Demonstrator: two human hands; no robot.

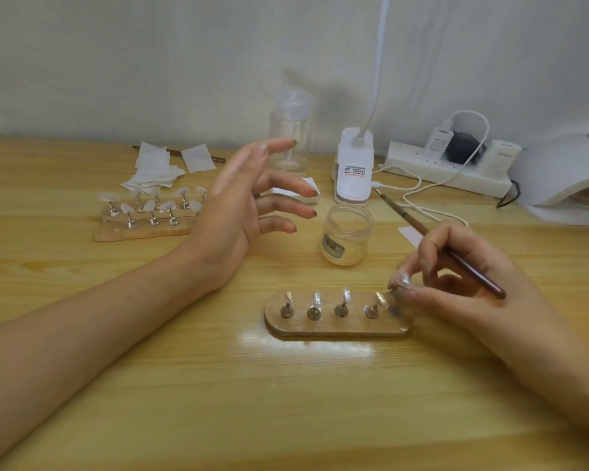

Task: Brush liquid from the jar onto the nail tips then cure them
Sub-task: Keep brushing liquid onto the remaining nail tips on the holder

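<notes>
One jar point(347, 236) | near right hand point(466, 287) | right hand grips brush point(412, 221)

Soft, even light comes from overhead, bright enough and without hard edges. A pale patch of glare sits on the table point(320, 346) just in front of the near wooden holder point(337, 326). The clear bottle point(289, 137) casts a faint grey shadow on the wall point(150, 45) to its right. The left hand point(238, 205) is smeared with motion blur, and the right hand point(463, 283) is soft at its fingers. Everything looks slightly hazy, and the table's lines bend a little near the edges.
</notes>
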